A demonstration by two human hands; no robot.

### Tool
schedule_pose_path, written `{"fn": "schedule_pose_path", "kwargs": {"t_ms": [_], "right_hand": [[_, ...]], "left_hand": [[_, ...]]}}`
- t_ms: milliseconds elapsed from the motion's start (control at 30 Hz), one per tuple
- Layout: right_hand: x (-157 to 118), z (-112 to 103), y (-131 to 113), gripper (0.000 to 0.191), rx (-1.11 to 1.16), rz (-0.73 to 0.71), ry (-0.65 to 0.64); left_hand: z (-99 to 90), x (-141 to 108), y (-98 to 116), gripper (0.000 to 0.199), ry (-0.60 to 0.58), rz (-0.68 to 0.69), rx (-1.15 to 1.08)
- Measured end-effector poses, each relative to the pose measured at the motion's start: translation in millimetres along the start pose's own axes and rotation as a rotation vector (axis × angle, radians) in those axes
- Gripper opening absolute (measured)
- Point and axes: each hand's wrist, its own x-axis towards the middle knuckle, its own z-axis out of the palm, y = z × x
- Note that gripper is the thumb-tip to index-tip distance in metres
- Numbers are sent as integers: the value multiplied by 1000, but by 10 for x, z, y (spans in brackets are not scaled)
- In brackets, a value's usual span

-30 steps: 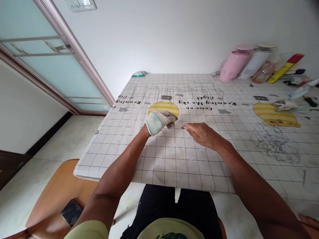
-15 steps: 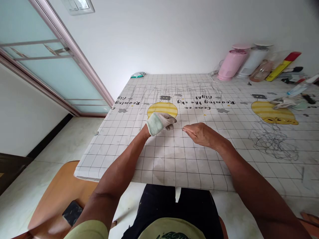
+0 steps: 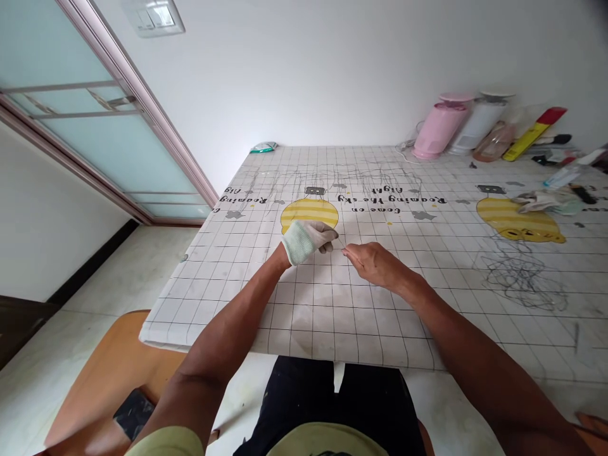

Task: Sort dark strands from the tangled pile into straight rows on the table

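Note:
In the head view my left hand (image 3: 311,242) wears a whitish knit glove, its thumb and fingers pinched together above the table. My bare right hand (image 3: 375,261) is just to its right, fingertips also pinched. A short length of thin wire (image 3: 341,243), barely visible, runs between the two sets of fingertips. Farther back on the tablecloth lies a spread of thin, wavy wire pieces (image 3: 342,170). To the right of my right hand sits a loose tangle of thin dark wire (image 3: 522,277).
A checked tablecloth (image 3: 304,316) covers the table. At the back right stand a pink cylinder (image 3: 439,131), a white cylinder (image 3: 476,126) and a yellow-red box (image 3: 534,134). Another glove (image 3: 546,201) lies right. A green-white packet (image 3: 263,147) is at the back left corner, a chair (image 3: 90,386) below left.
My right hand has moved slightly left, nearer my gloved left hand, so the gap between the fingertips is smaller. My left hand stays nearly in place. The view has shifted slightly.

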Motion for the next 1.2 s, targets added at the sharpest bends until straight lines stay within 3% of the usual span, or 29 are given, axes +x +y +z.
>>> {"fn": "schedule_pose_path", "kwargs": {"t_ms": [133,300,433,567,767,933,1067,1200], "right_hand": [[7,-42,24,47,71,25,47],[25,-142,59,47,35,89,203],[39,-140,109,45,6,114,236],[36,-120,145,41,49,144,240],[23,-144,135,47,135,215,186],[26,-179,86,46,171,230,171],[38,-208,49,45,192,242,257],[53,-208,60,47,145,233,368]], "left_hand": [[-73,74,-44,17,-18,12,-43],[-183,101,-60,42,11,83,85],[-158,52,-40,31,79,91,177],[-132,59,-70,23,44,98,155],[-172,115,-194,14,16,215,108],[-241,54,-145,16,-46,217,80],[-348,8,-46,45,99,240,-29],[-471,73,-65,49,362,287,-218]]}}
